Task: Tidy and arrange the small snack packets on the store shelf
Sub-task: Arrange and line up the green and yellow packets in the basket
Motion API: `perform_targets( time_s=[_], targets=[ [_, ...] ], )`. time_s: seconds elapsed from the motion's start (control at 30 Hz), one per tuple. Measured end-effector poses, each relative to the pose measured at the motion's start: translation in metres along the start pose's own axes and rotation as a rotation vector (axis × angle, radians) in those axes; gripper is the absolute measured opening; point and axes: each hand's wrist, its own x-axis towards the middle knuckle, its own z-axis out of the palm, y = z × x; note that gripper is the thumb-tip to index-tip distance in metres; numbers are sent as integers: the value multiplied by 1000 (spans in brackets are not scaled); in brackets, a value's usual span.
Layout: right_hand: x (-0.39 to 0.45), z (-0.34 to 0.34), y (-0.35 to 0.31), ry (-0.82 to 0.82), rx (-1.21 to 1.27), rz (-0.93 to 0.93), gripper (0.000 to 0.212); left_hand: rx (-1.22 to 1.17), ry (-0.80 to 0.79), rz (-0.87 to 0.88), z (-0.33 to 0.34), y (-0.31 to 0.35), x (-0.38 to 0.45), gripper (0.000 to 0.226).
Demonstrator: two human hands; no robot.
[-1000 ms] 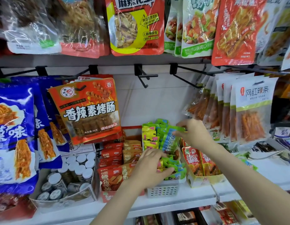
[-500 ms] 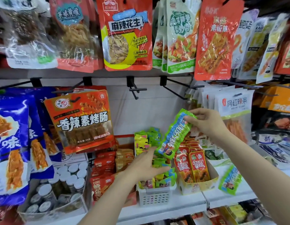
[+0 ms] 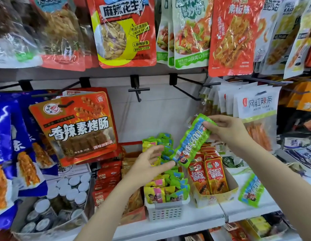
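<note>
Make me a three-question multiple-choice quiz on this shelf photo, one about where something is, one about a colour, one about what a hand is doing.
1. Where does the loose green packet lie?
A. On the shelf, right of the cardboard box
B. Inside the white basket
C. On a hook

2. What colour are the packets in the cardboard box?
A. Blue
B. Red
C. White

3. What is the right hand doing?
A. Hanging idle
B. Pressing flat on the shelf
C. Pinching a green packet by its top end

Answers:
1 A: it lies flat on the white shelf, just past the box's right wall.
2 B: the red packets stand upright in it.
3 C: thumb and fingers grip the held packet, which hangs tilted above the basket.
</note>
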Motion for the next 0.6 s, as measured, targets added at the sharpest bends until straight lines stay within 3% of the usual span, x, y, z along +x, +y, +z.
perform_targets(
  time_s=[0.1, 0.23, 0.37, 0.5, 0.6],
  targets=[
    [-1, 14, -2, -44, 107, 4, 25, -169, -13, -90, 20, 8, -7, 49],
    [-4, 27, -5, -51, 201, 37, 18, -343, 156, -161, 33, 4, -16, 27],
    [-6, 29, -6, -58, 221, 73, 17, -410, 289, -207, 32, -5, -23, 34],
    [-7, 28, -5, -44, 262, 115, 15, -455, 284, -196, 28, -12, -31, 23],
    [-8, 27, -4, -46, 252, 140, 14, -496, 266, -191, 24, -12, -34, 29]
  ],
)
